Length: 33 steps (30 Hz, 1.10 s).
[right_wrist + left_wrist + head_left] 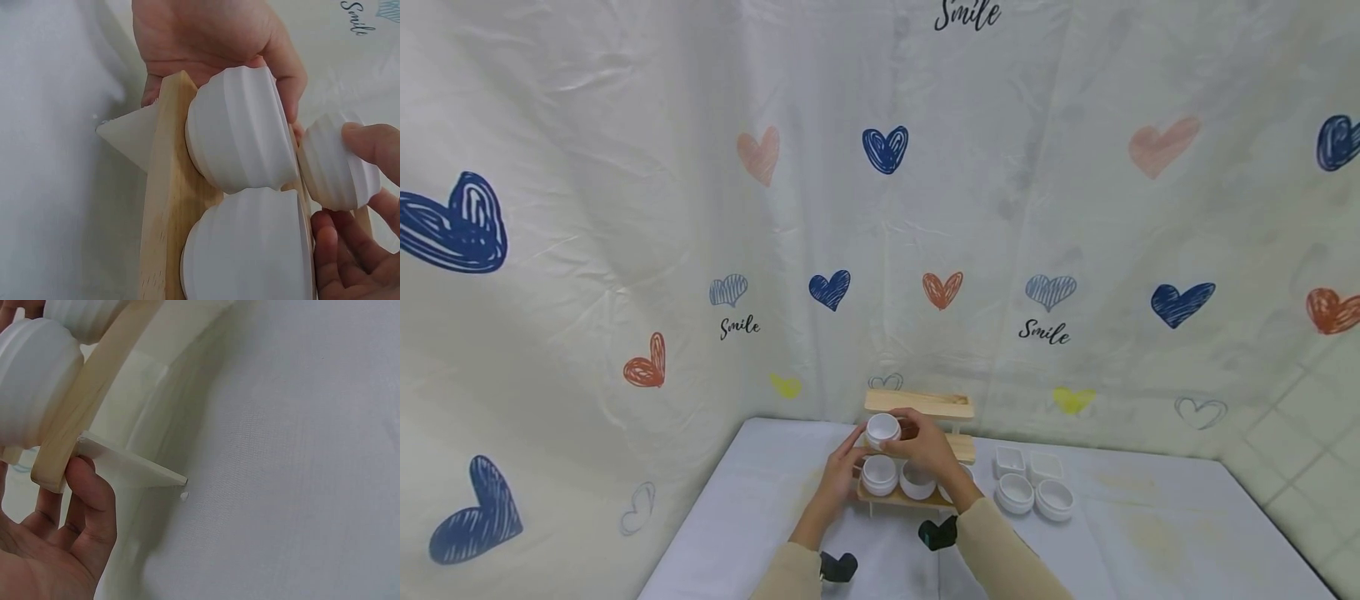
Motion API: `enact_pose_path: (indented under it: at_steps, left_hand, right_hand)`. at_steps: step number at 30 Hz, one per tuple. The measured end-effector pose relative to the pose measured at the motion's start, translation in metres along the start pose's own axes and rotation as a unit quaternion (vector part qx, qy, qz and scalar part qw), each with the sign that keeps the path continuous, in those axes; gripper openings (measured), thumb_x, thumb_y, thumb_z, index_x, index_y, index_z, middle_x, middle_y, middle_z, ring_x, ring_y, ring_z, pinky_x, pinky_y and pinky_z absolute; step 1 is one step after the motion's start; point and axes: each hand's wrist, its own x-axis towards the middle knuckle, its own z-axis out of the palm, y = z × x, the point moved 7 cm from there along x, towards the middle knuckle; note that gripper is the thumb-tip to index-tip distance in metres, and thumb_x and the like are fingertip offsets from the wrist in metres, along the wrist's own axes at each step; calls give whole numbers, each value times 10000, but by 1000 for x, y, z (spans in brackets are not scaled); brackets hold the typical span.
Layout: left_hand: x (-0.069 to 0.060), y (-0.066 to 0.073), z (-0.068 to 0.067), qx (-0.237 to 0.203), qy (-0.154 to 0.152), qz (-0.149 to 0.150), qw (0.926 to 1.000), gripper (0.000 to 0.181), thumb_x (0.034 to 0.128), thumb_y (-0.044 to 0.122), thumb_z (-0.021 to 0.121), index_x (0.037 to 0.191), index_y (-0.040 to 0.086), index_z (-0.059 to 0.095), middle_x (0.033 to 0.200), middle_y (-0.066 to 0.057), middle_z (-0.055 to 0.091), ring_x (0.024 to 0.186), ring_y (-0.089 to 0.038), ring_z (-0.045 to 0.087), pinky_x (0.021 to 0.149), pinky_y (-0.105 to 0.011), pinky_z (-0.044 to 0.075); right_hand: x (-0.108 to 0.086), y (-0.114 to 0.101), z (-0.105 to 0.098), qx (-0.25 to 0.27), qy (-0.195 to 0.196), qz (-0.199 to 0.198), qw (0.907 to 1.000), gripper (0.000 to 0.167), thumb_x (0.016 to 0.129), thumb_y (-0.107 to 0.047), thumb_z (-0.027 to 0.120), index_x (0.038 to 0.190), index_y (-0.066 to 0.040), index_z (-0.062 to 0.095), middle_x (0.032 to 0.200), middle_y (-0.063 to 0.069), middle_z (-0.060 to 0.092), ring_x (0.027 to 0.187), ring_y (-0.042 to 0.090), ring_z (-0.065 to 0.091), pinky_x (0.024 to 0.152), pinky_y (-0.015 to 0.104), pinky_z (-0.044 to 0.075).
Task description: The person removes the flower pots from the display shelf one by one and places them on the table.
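Right hand (927,446): pinched white bowl (882,430)
Left hand (838,475): gripped wooden stand (919,405)
Shelf bowls (917,486): stood side-by-side, contents unclear
Backdrop (925,221): read "Smile"

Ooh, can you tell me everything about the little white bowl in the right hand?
The little bowl is white and round, with wavy ridges around its sides. It looks like smooth ceramic or plastic. In the head view, its round opening faces up. The right hand holds it with the fingers around its side. It is by the left part of the middle level of the wooden stand; I can't tell whether it rests on the wood.
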Motion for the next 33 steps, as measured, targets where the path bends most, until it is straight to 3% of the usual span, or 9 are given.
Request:
enact_pose_path:
  at_steps: [5,9,12,16,27,33]
  left_hand:
    - [0,2,0,31,-1,15,10000,558,1013,370,531,1558,288,445,1056,-83,663,883,-191,567,754,-323,454]
    - [-11,17,2,46,-67,-9,10000,543,1034,297,503,1568,228,431,1023,-80,655,872,-194,563,751,-319,452]
    - [-10,16,2,112,-29,-40,9999,541,1035,261,490,1570,209,426,1008,-88,648,870,-204,560,747,-319,452]
    - [1,1,1,148,44,-62,9999,545,1030,311,493,1569,259,428,1040,-81,653,882,-201,558,740,-318,448]
    - [0,-3,-1,27,53,-132,9999,540,1000,361,541,1536,347,470,1049,-84,641,877,-198,555,735,-324,458]
    - [1,-2,0,8,-9,-44,10000,547,1000,349,545,1541,334,465,1038,-83,643,870,-192,551,735,-322,457]
  right_hand:
    - [-1,1,-2,-64,55,39,10000,569,831,-211,846,1355,-153,632,1265,141,686,1085,287,675,911,451,567]
    - [-2,2,-3,-74,117,24,9999,561,829,-215,849,1345,-157,637,1265,134,683,1074,275,682,903,451,576]
    - [-2,3,-4,-50,167,55,9998,548,830,-217,848,1335,-163,642,1269,123,683,1074,267,687,902,452,581]
    - [-4,4,-5,25,214,83,9997,537,832,-211,845,1327,-158,643,1268,128,682,1083,282,696,901,456,584]
    - [-17,-1,-7,630,405,108,9971,570,837,-200,843,1357,-135,618,1279,134,660,1108,285,692,884,410,591]
    - [-26,-7,-12,767,567,11,9954,573,828,-169,846,1351,-119,619,1264,139,666,1101,289,700,910,432,584]
